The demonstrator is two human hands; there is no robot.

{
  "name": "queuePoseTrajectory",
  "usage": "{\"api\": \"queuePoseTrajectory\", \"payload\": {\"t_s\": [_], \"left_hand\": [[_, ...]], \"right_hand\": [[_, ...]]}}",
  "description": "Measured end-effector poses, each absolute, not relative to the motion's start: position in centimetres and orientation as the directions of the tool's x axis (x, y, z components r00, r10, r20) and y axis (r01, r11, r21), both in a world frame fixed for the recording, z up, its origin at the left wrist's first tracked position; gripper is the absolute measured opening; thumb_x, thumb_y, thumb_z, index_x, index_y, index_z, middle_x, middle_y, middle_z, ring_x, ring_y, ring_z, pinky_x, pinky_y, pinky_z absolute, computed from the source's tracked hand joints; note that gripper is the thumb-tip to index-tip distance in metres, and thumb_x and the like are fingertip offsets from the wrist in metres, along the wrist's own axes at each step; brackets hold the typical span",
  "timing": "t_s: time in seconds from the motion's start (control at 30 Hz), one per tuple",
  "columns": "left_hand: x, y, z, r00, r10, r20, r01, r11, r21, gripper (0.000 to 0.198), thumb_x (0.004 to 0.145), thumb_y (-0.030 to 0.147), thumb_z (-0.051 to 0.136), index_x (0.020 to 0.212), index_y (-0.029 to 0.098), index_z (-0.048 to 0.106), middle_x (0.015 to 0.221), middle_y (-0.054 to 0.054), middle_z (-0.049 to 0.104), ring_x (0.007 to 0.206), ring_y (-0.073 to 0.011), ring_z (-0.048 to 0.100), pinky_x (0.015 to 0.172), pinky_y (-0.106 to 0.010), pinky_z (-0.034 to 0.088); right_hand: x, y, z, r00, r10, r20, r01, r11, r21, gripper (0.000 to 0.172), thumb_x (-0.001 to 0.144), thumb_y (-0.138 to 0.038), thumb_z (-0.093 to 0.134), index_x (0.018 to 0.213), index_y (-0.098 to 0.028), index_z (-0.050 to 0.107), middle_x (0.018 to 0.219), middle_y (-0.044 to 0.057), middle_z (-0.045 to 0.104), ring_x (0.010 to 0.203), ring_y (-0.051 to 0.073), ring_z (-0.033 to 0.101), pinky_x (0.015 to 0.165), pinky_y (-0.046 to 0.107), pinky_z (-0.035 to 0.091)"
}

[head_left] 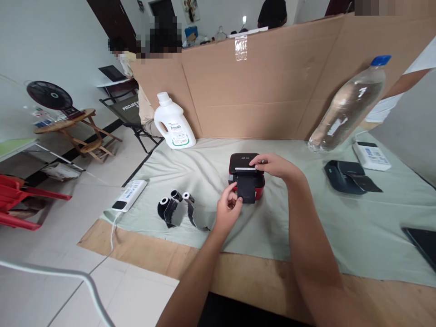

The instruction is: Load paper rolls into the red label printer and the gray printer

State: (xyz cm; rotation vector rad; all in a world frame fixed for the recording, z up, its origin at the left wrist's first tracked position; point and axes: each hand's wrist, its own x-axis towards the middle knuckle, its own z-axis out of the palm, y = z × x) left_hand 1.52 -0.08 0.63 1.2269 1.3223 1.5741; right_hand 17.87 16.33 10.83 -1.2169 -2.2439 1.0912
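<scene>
A small red and black printer [242,164] sits on the pale green cloth [306,218] in the middle. A black strip of film or paper [246,190] hangs out of its front. My left hand [228,209] pinches the lower left edge of that strip. My right hand [275,164] rests on the printer's top right, fingers closed at the white slot edge. Left of the printer lie black ribbon rolls [175,208] with white cores, partly unwound.
A white detergent jug [173,122] stands at the back left, and a clear water bottle [347,106] leans on the cardboard wall [265,86]. A power strip [129,194], another black device [347,177], a white box [371,155] and a dark tablet [422,243] lie around. Another person's arm [405,81] shows far right.
</scene>
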Motion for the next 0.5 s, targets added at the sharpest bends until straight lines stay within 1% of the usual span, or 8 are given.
{"api": "queuePoseTrajectory", "payload": {"t_s": [0.07,0.1,0.17,0.23,0.27,0.33,0.43,0.5], "left_hand": [[1.5,0.0,0.5,-0.276,0.939,0.208,0.050,-0.202,0.978,0.049,0.089,0.036,0.067,0.135,0.021,0.057,0.069,0.006,0.047,0.065,-0.0108,0.046,0.065,-0.023,0.041],[1.5,0.0,0.5,-0.278,0.938,0.207,0.049,-0.201,0.978,0.049,0.089,0.035,0.067,0.135,0.021,0.057,0.069,0.006,0.047,0.065,-0.0107,0.046,0.066,-0.023,0.040],[1.4,0.0,0.4,-0.283,0.936,0.207,0.043,-0.203,0.978,0.049,0.089,0.036,0.067,0.135,0.021,0.057,0.070,0.006,0.047,0.065,-0.0106,0.047,0.067,-0.023,0.041],[1.5,-0.1,0.5,-0.288,0.936,0.205,0.041,-0.202,0.979,0.050,0.089,0.037,0.067,0.135,0.021,0.056,0.071,0.005,0.049,0.066,-0.0107,0.048,0.067,-0.023,0.041],[1.5,-0.2,0.5,-0.288,0.936,0.204,0.043,-0.201,0.979,0.051,0.089,0.038,0.067,0.135,0.021,0.056,0.072,0.005,0.050,0.066,-0.0107,0.048,0.067,-0.023,0.041],[1.5,-0.4,0.8,-0.299,0.931,0.208,0.053,-0.201,0.978,0.050,0.089,0.037,0.067,0.135,0.021,0.057,0.070,0.006,0.049,0.065,-0.0108,0.047,0.067,-0.023,0.041],[1.0,0.0,1.8,-0.406,0.889,0.214,0.081,-0.198,0.977,0.042,0.090,0.038,0.063,0.128,0.021,0.060,0.065,0.007,0.043,0.063,-0.0116,0.046,0.068,-0.024,0.042],[0.3,1.1,2.9,-0.491,0.853,0.175,0.083,-0.155,0.985,0.037,0.091,0.038,0.061,0.124,0.021,0.061,0.064,0.007,0.043,0.064,-0.0123,0.047,0.069,-0.024,0.043]], "right_hand": [[18.2,16.4,10.3,-0.495,0.867,-0.062,0.593,0.285,-0.753,0.032,0.081,-0.019,0.063,0.111,-0.021,0.074,0.115,0.007,0.064,0.085,0.017,0.062,0.086,0.031,0.052],[18.3,16.5,10.0,-0.437,0.897,-0.074,0.618,0.240,-0.748,0.043,0.079,-0.021,0.066,0.122,-0.023,0.070,0.127,0.010,0.059,0.090,0.018,0.063,0.090,0.034,0.053],[18.5,16.5,9.5,-0.339,0.929,-0.151,0.644,0.112,-0.756,0.070,0.078,-0.028,0.072,0.145,-0.029,0.054,0.149,0.014,0.043,0.105,0.025,0.063,0.094,0.042,0.055],[18.7,16.4,9.4,-0.329,0.900,-0.286,0.629,-0.017,-0.777,0.086,0.078,-0.035,0.075,0.156,-0.036,0.037,0.160,0.014,0.031,0.120,0.032,0.058,0.093,0.049,0.057],[18.8,16.4,9.4,-0.346,0.873,-0.344,0.610,-0.070,-0.790,0.088,0.078,-0.037,0.075,0.157,-0.039,0.034,0.162,0.013,0.029,0.125,0.034,0.056,0.092,0.051,0.058],[19.0,16.2,9.4,-0.400,0.822,-0.405,0.556,-0.134,-0.821,0.086,0.080,-0.039,0.074,0.155,-0.043,0.033,0.162,0.011,0.033,0.127,0.034,0.055,0.091,0.054,0.059],[19.4,15.8,9.2,-0.481,0.782,-0.397,0.480,-0.144,-0.865,0.084,0.083,-0.042,0.070,0.156,-0.047,0.028,0.158,0.009,0.041,0.123,0.030,0.059,0.089,0.052,0.061],[19.6,15.6,9.0,-0.515,0.766,-0.384,0.460,-0.130,-0.878,0.084,0.085,-0.045,0.067,0.157,-0.047,0.024,0.153,0.009,0.048,0.120,0.029,0.061,0.087,0.049,0.062]]}}
